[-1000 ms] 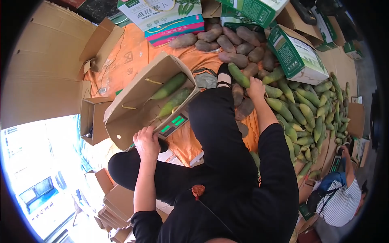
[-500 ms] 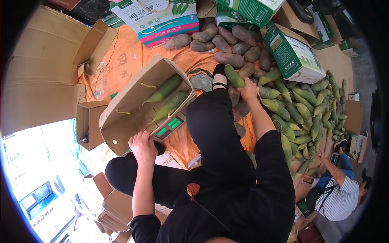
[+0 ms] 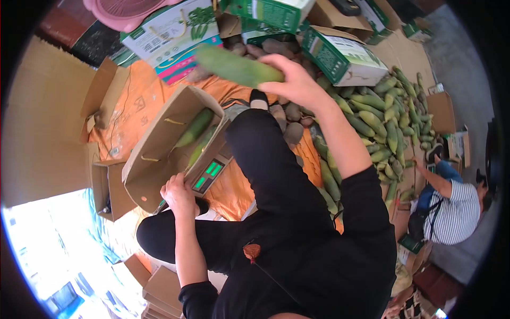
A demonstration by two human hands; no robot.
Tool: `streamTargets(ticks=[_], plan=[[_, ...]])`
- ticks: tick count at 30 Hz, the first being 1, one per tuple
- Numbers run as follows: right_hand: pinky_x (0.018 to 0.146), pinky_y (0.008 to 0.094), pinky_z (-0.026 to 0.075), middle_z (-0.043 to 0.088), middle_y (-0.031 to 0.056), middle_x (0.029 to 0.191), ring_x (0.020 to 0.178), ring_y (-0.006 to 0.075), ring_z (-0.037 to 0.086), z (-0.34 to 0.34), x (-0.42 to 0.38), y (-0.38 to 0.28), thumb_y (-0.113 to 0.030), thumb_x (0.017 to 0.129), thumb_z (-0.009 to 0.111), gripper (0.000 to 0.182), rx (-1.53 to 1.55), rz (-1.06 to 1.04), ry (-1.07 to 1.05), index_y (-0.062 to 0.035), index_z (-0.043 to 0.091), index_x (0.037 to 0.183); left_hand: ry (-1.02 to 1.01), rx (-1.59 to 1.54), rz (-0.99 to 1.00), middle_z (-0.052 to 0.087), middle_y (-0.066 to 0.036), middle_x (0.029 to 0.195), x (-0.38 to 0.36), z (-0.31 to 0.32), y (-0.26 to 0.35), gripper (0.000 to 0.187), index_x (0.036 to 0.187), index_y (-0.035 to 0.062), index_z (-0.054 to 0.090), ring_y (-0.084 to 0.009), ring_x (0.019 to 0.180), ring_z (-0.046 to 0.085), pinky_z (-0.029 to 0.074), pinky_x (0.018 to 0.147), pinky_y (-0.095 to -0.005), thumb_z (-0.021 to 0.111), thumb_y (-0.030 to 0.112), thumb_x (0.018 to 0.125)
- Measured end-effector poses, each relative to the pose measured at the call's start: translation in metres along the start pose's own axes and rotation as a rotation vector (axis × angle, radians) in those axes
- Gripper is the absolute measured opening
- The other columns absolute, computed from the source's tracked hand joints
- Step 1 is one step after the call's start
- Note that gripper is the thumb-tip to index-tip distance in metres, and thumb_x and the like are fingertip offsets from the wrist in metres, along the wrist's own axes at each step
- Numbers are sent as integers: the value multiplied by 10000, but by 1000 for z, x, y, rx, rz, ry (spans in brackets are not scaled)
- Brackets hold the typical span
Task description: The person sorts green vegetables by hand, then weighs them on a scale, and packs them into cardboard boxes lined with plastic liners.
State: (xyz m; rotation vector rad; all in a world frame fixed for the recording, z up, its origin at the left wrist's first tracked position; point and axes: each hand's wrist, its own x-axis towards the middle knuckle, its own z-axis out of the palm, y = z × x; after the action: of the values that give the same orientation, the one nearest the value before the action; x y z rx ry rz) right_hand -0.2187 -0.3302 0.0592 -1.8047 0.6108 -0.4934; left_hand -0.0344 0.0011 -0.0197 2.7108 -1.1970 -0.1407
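My right hand (image 3: 297, 80) is wrapped round the thick end of a long green radish (image 3: 231, 65), slightly blurred and held in the air above my foot. With its fingers curled over the near edge, my left hand (image 3: 179, 198) grips an open cardboard box (image 3: 163, 137). Two green radishes lie inside; the upper radish (image 3: 195, 127) shows more fully than the lower one. Beside the box is a digital scale (image 3: 208, 175) with lit green displays. How the box rests on the scale is mostly hidden.
A heap of green radishes (image 3: 390, 119) spreads to the right, near dark reddish tubers (image 3: 293, 133). Green-and-white cartons (image 3: 340, 56) and a pink basket (image 3: 125, 13) stand at the back. A person in a striped shirt (image 3: 451, 212) works at far right.
My right hand has lifted the radish from the heap and carried it up and left towards the box. My left hand stays at the box edge. The whole view has shifted.
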Motion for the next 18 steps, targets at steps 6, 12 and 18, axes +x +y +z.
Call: streamTargets(ticks=[6, 12, 18], plan=[[812, 342, 487, 659, 149, 1020, 947, 278, 630, 84, 38, -76, -388, 586, 796, 652, -174, -223, -283, -70, 620, 1128, 5, 14, 44, 636, -93, 861, 2, 7, -8, 162, 899, 82, 650, -293, 881, 607, 411, 804, -424, 655, 111, 739], [800, 454, 406, 697, 35, 872, 881, 214, 657, 215, 50, -89, -352, 581, 800, 444, -810, -259, -613, -161, 689, 967, 5, 33, 38, 645, -110, 841, 3, 10, -10, 141, 889, 79, 661, -295, 857, 616, 417, 788, -428, 633, 140, 766], [820, 398, 335, 707, -15, 862, 857, 132, 640, 294, 39, -34, -264, 566, 818, 286, -873, -239, -655, -188, 734, 828, 59, 5, 94, 666, -158, 810, 3, 14, -14, 153, 883, 42, 664, -350, 773, 639, 473, 709, -454, 629, 95, 743]])
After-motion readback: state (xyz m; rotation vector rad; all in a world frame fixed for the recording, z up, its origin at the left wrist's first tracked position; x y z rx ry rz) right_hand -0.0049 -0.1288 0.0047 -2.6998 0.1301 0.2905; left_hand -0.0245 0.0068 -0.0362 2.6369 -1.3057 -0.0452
